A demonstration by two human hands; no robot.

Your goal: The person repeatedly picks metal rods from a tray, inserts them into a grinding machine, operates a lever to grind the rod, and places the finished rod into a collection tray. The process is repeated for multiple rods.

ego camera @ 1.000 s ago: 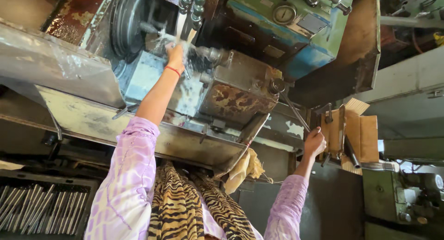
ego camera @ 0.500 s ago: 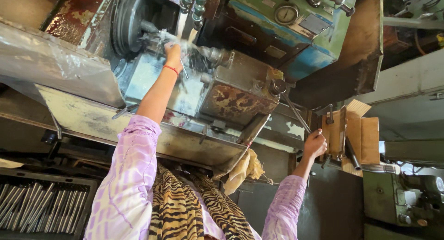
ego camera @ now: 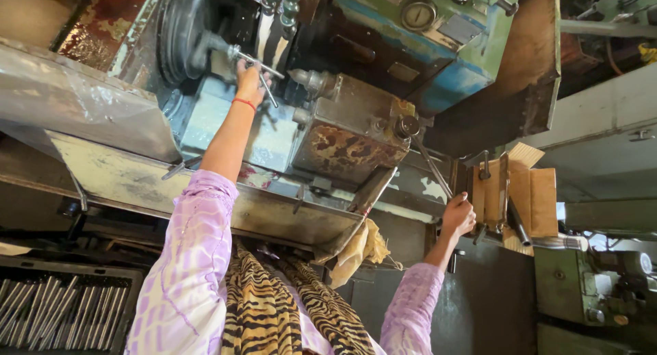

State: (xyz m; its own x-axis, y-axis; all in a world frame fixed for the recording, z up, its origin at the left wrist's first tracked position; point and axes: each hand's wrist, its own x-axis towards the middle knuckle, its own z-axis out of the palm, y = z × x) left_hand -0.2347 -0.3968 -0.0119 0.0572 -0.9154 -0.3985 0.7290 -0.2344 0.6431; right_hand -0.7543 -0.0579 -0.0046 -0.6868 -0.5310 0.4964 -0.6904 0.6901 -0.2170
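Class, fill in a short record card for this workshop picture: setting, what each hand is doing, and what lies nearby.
Setting: worn metal lathe-type machine with a blue-green housing and a dark round chuck
Left hand: raised to a thin silver metal rod at the chuck, gripping it
Right hand: closed around a long grey metal lever
Nearby: yellow cloth rag hanging under the rusty tray; a bin of grey metal rods at lower left
Clothing: lilac sleeves, striped scarf

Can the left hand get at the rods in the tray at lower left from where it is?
Probably not without letting go. The left hand is up at the chuck, gripping a thin metal rod. The tray of rods sits far below, beside the sleeve; nothing blocks the way down.
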